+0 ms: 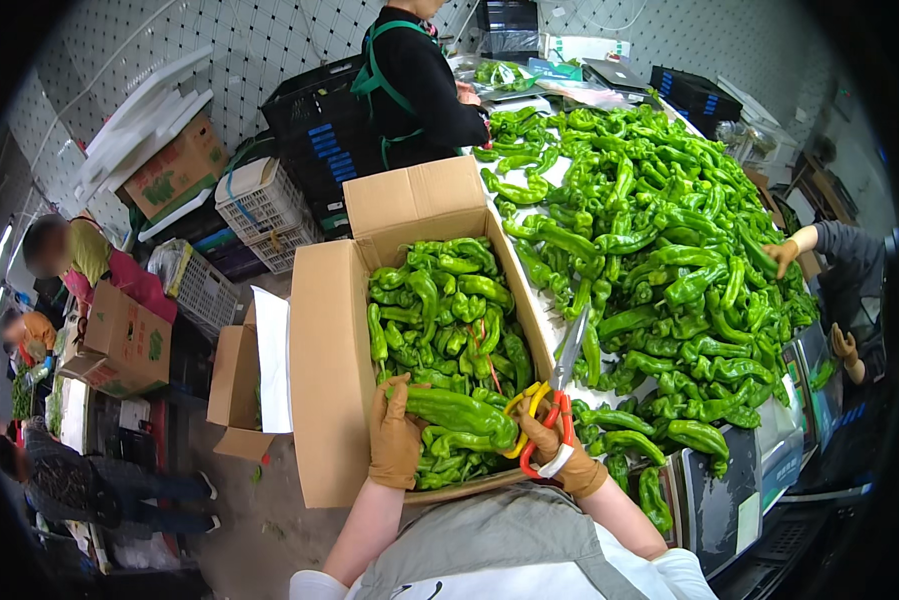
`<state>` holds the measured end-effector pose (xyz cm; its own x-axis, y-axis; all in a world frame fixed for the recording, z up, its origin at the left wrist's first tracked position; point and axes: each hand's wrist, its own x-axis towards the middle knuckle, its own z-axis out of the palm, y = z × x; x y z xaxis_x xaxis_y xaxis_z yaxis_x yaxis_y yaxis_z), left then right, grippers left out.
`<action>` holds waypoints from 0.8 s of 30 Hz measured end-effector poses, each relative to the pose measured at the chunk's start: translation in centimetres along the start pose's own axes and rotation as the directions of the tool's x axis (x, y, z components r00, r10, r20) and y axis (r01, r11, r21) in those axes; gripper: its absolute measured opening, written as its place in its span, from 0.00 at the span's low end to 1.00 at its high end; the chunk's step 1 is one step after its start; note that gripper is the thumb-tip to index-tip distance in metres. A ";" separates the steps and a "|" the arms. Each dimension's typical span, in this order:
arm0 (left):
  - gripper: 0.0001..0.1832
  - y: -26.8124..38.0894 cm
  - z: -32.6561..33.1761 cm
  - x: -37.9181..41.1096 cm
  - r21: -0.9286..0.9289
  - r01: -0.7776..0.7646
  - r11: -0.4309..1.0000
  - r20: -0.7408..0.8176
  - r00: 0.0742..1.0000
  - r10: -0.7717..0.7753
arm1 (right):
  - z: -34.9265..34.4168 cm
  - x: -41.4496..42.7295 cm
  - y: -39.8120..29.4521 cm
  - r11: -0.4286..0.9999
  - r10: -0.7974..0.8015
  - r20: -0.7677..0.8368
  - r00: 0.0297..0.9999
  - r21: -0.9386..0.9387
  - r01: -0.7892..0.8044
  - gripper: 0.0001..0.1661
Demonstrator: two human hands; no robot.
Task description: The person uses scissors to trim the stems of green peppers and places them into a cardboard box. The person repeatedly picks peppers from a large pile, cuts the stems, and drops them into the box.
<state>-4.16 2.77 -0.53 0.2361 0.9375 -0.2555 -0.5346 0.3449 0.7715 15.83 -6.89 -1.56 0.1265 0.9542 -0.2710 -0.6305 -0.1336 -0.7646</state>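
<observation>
My left hand point(394, 439), in a brown glove, grips the stem end of a large green pepper point(460, 416) above an open cardboard box point(337, 375). The pepper's blunt end reaches towards my right hand point(558, 454), gloved likewise. In that hand are scissors point(571, 349) with red and yellow handles, partly wrapped in white; the blades point up and away from me, over the table's edge. Many green peppers point(442, 300) fill the box beneath. Thin red strands point(487, 352) lie among them.
A large pile of green peppers point(644, 225) covers the table on the right. Across it, a co-worker's gloved hand point(783, 255) touches the pile. Another person point(419, 90) stands beyond the box. A smaller cardboard box point(232, 382) stands left on the floor, near white crates point(265, 210).
</observation>
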 end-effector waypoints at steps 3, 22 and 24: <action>0.13 0.0 -0.4 0.9 0.260 0.018 0.966 0.035 0.999 -0.028 | 1.6 -1.1 -2.3 0.976 0.167 0.079 0.983 -0.155 -0.154 0.17; 0.21 -8.4 -4.0 8.6 0.832 -0.348 -0.433 0.184 0.908 -0.377 | -4.1 3.3 -3.1 0.975 -0.208 -0.141 0.968 -0.107 0.194 0.13; 0.23 -5.7 -2.1 7.4 0.874 -0.361 -0.325 0.235 0.900 -0.366 | -3.0 2.2 -2.0 0.952 -0.188 -0.129 0.974 -0.267 0.149 0.14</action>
<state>-1.07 7.87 -8.06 0.5992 0.7073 -0.3750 0.7980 -0.4899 0.3510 19.67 -5.29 -2.33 0.3405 0.9197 -0.1956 -0.3775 -0.0568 -0.9243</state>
